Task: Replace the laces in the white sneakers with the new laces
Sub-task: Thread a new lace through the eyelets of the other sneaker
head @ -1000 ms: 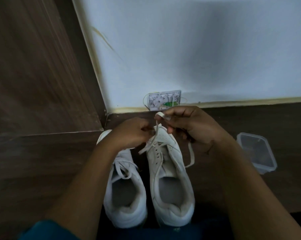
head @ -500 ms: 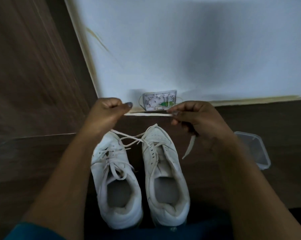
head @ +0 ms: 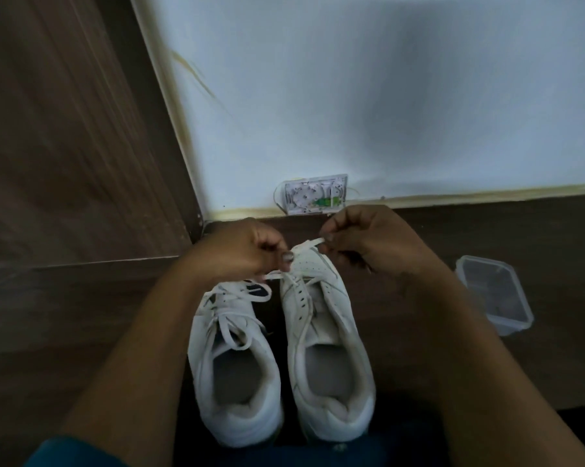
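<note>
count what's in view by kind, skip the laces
sneakers: 2
hands: 2
plastic tub: 1
wall box: 1
total: 6

The left hand (head: 240, 251) is covering the toe of the left sneaker (head: 237, 365) beneath its grip; curled fingers of the right hand (head: 368, 237) are hiding the end of the lace (head: 306, 246) inside that grip.

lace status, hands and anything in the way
Left hand and right hand both pinch the lace at the toe of the right-side sneaker. Other sneaker laced. Clear tub sits apart, nothing in the way.
</note>
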Tool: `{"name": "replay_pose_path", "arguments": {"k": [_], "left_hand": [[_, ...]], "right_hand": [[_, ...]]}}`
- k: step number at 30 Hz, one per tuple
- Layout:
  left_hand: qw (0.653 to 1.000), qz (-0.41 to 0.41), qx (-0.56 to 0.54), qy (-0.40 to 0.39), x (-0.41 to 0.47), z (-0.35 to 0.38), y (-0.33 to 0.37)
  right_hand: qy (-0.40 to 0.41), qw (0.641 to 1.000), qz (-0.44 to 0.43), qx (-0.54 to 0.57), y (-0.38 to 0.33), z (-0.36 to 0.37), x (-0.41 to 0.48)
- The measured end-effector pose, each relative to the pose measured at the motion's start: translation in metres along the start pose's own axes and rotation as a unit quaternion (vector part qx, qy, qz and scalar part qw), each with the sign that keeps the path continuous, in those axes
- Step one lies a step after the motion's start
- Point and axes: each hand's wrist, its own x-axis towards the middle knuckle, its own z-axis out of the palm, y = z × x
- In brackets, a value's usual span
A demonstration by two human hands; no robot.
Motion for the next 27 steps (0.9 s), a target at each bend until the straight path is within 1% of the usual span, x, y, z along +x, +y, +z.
{"name": "replay_pose_path", "arguments": {"k": [2, 3, 4, 6, 8, 9, 10, 12, 13, 15, 17, 20, 24, 27], "left_hand": [[0.994, 0.005, -0.108, -0.032, 0.000, 0.006, 0.000], [0.990, -0.004, -0.131, -0.042, 0.000, 0.010, 0.004], [0.992, -0.012, -0.116, -0.044, 0.001, 0.013, 0.007], [1.000, -0.005, -0.017, -0.021, 0.006, 0.017, 0.011], [0.997, -0.007, 0.074, 0.028, 0.010, 0.015, 0.009], [0.994, -0.020, 0.095, 0.050, 0.011, 0.014, 0.005], [0.993, -0.041, 0.088, 0.061, 0.010, 0.014, 0.003], [0.992, -0.068, 0.090, 0.060, 0.010, 0.016, -0.001], [0.989, -0.064, 0.124, 0.057, 0.011, 0.018, -0.001], [0.979, -0.041, 0.193, 0.052, 0.014, 0.025, 0.004], [0.973, -0.017, 0.227, 0.025, 0.016, 0.034, 0.009], [0.963, -0.001, 0.269, 0.006, 0.020, 0.046, 0.009], [0.960, -0.017, 0.278, 0.040, 0.026, 0.058, 0.003], [0.961, -0.005, 0.269, 0.068, 0.025, 0.059, -0.001]], "right_hand": [[-0.036, 0.999, 0.004, -0.038, -0.001, 0.009, -0.001], [-0.051, 0.997, 0.011, -0.050, 0.000, 0.014, 0.000], [-0.052, 0.997, 0.020, -0.054, 0.001, 0.019, 0.001], [-0.021, 0.997, 0.030, -0.069, 0.006, 0.021, 0.006], [0.005, 0.987, 0.037, -0.159, 0.010, 0.013, 0.009], [-0.001, 0.974, 0.049, -0.222, 0.012, 0.009, 0.009], [-0.022, 0.960, 0.069, -0.270, 0.013, 0.008, 0.009], [-0.077, 0.945, 0.111, -0.299, 0.014, 0.013, 0.008], [-0.090, 0.938, 0.120, -0.313, 0.016, 0.017, 0.007], [-0.077, 0.922, 0.117, -0.362, 0.018, 0.022, 0.009], [-0.041, 0.910, 0.112, -0.396, 0.021, 0.023, 0.011], [-0.010, 0.906, 0.095, -0.412, 0.026, 0.023, 0.014], [-0.013, 0.919, 0.114, -0.376, 0.031, 0.018, 0.019], [-0.018, 0.931, 0.132, -0.340, 0.035, 0.010, 0.021]]}}
